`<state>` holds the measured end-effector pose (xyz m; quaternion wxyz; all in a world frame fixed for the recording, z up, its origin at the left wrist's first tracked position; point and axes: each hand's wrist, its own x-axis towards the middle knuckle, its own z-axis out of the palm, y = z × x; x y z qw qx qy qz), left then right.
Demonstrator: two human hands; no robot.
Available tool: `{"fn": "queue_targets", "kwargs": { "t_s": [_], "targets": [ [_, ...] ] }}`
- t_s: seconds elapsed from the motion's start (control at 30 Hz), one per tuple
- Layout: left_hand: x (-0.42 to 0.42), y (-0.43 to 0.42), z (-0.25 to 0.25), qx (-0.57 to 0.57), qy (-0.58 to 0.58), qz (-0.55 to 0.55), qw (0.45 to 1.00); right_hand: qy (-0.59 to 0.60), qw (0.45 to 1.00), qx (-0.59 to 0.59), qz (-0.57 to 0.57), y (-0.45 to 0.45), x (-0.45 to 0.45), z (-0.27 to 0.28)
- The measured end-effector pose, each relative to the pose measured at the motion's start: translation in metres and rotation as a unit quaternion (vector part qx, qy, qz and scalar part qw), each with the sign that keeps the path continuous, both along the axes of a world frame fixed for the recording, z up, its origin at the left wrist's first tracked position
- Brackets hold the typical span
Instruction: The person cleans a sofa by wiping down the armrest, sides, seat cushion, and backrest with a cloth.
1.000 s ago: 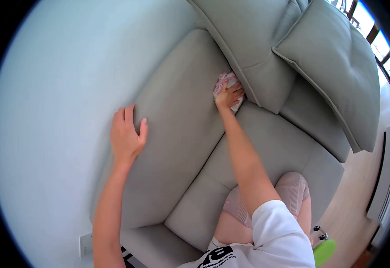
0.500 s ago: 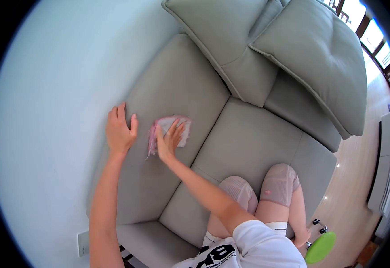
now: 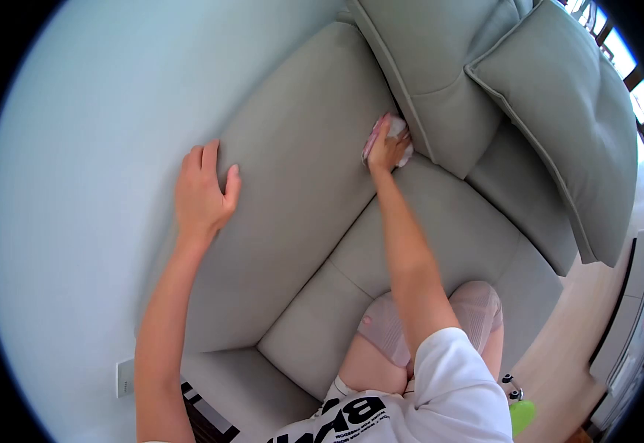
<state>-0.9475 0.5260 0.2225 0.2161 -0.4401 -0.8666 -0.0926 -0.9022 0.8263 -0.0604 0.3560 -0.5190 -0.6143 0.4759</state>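
Note:
A pink and white cloth (image 3: pixel 403 152) is pressed into the inner corner of a grey sofa (image 3: pixel 292 170). My right hand (image 3: pixel 386 150) is on the cloth, its fingers partly bunched around it, where the side panel, back cushion and seat meet. My left hand (image 3: pixel 204 190) rests along the outer edge of the side panel, beside the pale wall. Its fingers are stretched upward with the thumb apart, and nothing is in it.
Grey back cushions (image 3: pixel 558 111) lean at the upper right. My knees, in light knee sleeves (image 3: pixel 477 310), are on the seat. A green round stool top (image 3: pixel 522 417) stands at lower right, and a wall plate (image 3: pixel 125 378) is at lower left.
My right hand has carried the cloth from the middle of the side panel toward the back cushion, up and to the right. The left hand stays near the wall; the view has shifted slightly.

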Motion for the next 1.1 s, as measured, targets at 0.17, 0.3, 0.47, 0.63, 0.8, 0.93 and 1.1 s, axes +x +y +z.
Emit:
{"fn": "queue_targets", "kwargs": {
  "t_s": [0.17,0.3,0.47,0.63,0.8,0.93,1.1],
  "targets": [
    [0.001,0.000,-0.001,0.013,0.023,-0.004,1.000,-0.021,0.999,-0.030,0.020,-0.138,0.040,-0.017],
    [0.000,0.000,-0.001,0.010,0.030,-0.006,0.999,-0.053,0.993,-0.083,0.069,-0.296,0.079,-0.006],
    [-0.005,-0.001,-0.003,0.019,0.051,-0.017,0.998,-0.003,0.991,-0.094,0.093,-0.349,0.094,-0.028],
    [-0.005,-0.002,-0.003,0.020,0.041,-0.020,0.999,-0.157,0.957,-0.243,-0.011,-0.279,0.040,0.003],
    [-0.003,-0.002,-0.001,0.016,-0.005,0.000,1.000,-0.128,0.921,-0.359,-0.078,-0.234,0.013,0.039],
    [-0.006,-0.002,-0.004,0.030,0.011,-0.021,0.999,0.065,0.983,-0.173,-0.010,-0.263,0.011,0.102],
    [-0.006,-0.004,-0.007,0.042,0.015,-0.027,0.999,0.140,0.976,0.020,0.168,-0.300,0.016,0.170]
  ]
}}
